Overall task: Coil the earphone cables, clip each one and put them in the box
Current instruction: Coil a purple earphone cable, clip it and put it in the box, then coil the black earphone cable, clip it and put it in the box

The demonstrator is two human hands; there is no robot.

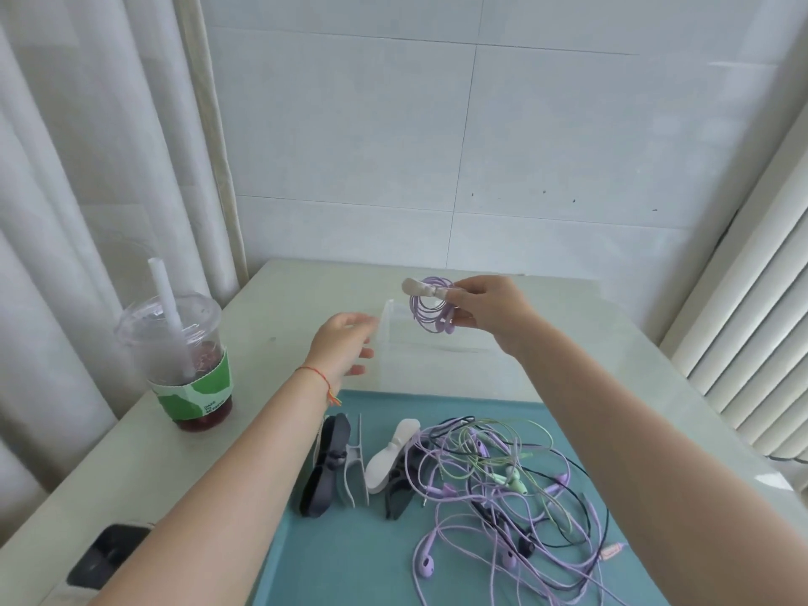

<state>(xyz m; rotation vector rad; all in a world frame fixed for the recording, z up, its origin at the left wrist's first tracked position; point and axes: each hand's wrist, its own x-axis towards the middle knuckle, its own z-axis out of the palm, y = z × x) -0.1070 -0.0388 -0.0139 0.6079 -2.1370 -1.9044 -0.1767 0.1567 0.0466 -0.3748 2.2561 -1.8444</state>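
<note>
My right hand [489, 314] pinches a white clip [422, 287] fastened on a coiled purple earphone cable [430, 311], holding it above the clear plastic box [437, 365]. My left hand [343, 347] hovers with relaxed fingers at the box's left wall; I cannot tell whether it touches. On the teal tray [350, 553] lies a tangle of purple, green and black earphone cables [503, 496]. Beside it are several clips: dark ones [325, 465], a grey one [356, 470] and a white one [389, 457].
A plastic cup with a red drink and straw [183, 365] stands at the left of the pale table [280, 308]. A black phone [107, 557] lies at the front left edge. Curtains hang left, a tiled wall behind, white slats right.
</note>
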